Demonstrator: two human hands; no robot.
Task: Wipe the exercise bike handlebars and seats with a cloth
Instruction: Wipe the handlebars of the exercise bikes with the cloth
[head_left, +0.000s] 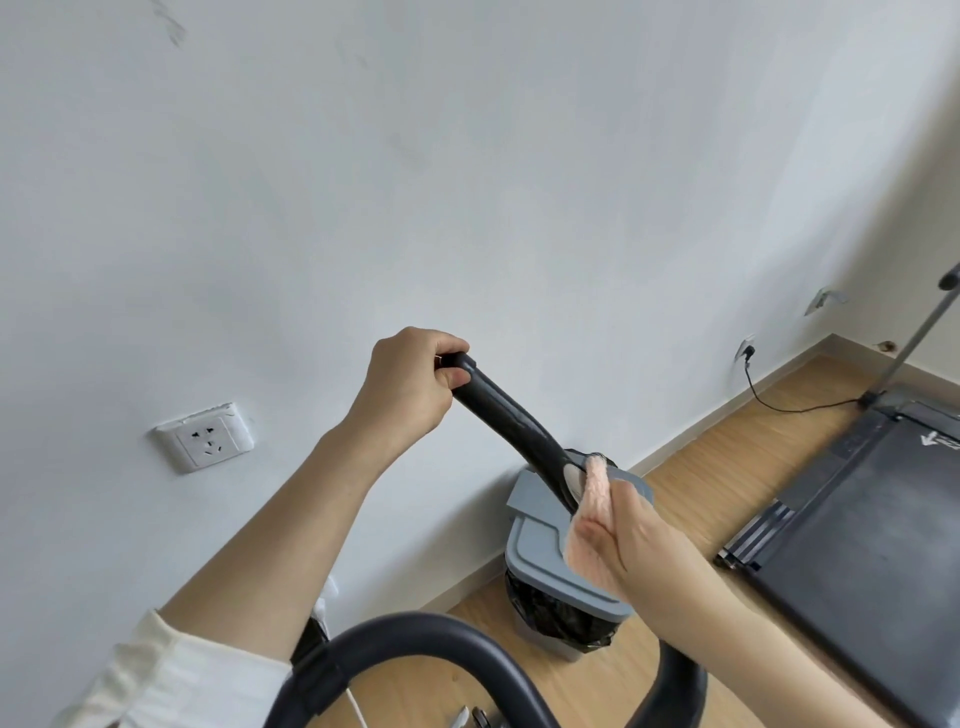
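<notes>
- Curling round the very end of the black handlebar (501, 415), the fingers (451, 375) of the left hand (410, 384) are clamped tight on the grip, with the thumb tucked under the tip.
- The right hand (621, 538) holds the cloth (589, 512) against the lower stretch of the same bar, where the bar widens.
- Its thumb lies on the cloth. The fingers are together and mostly hidden behind the fabric, so how far they bend cannot be told.
- The cloth is pale pink and fluffy, folded round the hand and touching the bar's right side.
- The handlebar is a smooth, glossy black tube that rises up and to the left from the cloth to the left hand.
- A second dark bar (415, 631), matte and curved in an arch, crosses the bottom of the view beneath both forearms.
- A cream sleeve (171, 670) covers the left upper arm.
- Behind the handlebar a grey plastic bin (540, 545) stands on the floor against the wall. It has a flat lid and a crinkled black bag (550, 613) as liner, and its contents cannot be seen.
- A white socket (205, 436) sits on the pale wall (467, 182).
- A dark treadmill (862, 519) lies on the wooden floor (727, 452) to the right.
</notes>
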